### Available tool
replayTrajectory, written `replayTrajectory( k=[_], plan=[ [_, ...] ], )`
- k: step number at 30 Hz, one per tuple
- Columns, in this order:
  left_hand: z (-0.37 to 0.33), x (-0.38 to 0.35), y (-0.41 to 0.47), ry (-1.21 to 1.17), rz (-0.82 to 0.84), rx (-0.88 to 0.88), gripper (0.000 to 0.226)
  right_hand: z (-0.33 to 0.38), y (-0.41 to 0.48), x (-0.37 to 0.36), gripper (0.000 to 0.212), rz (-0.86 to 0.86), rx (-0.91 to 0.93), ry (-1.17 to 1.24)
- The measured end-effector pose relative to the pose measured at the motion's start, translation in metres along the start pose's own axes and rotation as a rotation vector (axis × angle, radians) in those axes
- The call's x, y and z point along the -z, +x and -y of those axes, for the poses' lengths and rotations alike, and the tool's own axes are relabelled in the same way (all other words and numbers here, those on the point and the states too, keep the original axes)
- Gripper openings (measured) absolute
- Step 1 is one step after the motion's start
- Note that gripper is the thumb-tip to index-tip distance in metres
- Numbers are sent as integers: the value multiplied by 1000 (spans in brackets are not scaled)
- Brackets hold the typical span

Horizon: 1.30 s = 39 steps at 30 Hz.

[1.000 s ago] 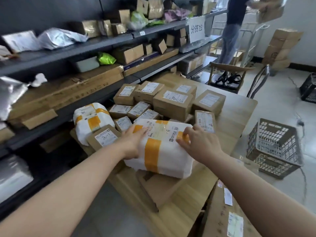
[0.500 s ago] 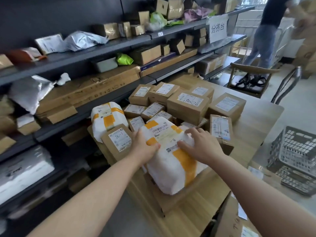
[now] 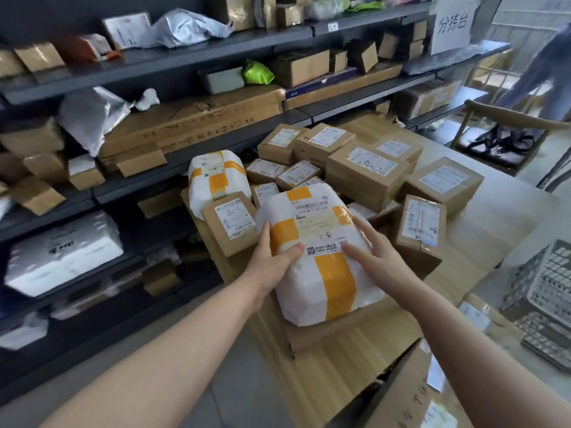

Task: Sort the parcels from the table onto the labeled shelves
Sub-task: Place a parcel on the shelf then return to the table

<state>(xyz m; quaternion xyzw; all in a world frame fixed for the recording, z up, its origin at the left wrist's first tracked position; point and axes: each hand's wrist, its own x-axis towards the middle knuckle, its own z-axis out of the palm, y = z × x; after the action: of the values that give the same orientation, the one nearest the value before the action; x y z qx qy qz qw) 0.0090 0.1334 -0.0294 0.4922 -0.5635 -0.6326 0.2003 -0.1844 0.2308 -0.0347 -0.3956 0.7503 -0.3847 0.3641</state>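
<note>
- Both of the person's hands hold a white parcel (image 3: 315,257) crossed with orange tape, at the near end of the table (image 3: 500,217).
- The left hand (image 3: 272,264) grips the parcel's left edge, thumb laid across the top and fingers running up its side.
- The right hand (image 3: 374,251) clasps the right edge, thumb on the label and fingers along the side.
- The parcel lies label up over a flat carton (image 3: 340,329) on the table; whether it is resting there or lifted clear cannot be told.
- Just left of it stands a brown box (image 3: 230,222) with "8-1" written on its label, and behind that a second parcel (image 3: 216,177) in the same white wrap and orange tape.
- Brown labelled boxes (image 3: 367,168) crowd the table beyond the held parcel.
- Dark shelves (image 3: 185,60) run along the left, loaded with cartons, grey mailing bags and one green packet (image 3: 258,72).
- A white sign (image 3: 452,23) with printed characters hangs at the far end of the shelves.
- A grey crate (image 3: 550,285) sits on the floor to the right of the table, and a chair (image 3: 500,140) stands past its far end, beside another person (image 3: 537,72), blurred.
</note>
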Motion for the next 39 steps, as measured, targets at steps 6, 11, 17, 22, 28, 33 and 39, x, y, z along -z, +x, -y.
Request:
replayTrajectory(
  k=[6,11,17,22,28,33,39],
  plan=[
    [-10,35,-22,-74,-20,-107,98,32,-23,-22,66,-59,124,-16],
    [6,103,-59,-144,-122,-101,95,70,-34,-85,67,74,165,-18],
    [54,219,-123,-205,-302,-32,93,118,-56,-210,73,278,215,-84],
    [108,319,-183,-255,-443,32,91,154,-87,-327,74,458,270,-104],
    [171,427,-255,-314,-620,123,90,193,-124,-467,80,661,316,-184],
    [211,493,-314,-402,-782,195,88,215,-146,-568,89,859,382,-234],
    [252,540,-372,-542,-987,296,88,251,-181,-664,78,1057,465,-339]
  ],
)
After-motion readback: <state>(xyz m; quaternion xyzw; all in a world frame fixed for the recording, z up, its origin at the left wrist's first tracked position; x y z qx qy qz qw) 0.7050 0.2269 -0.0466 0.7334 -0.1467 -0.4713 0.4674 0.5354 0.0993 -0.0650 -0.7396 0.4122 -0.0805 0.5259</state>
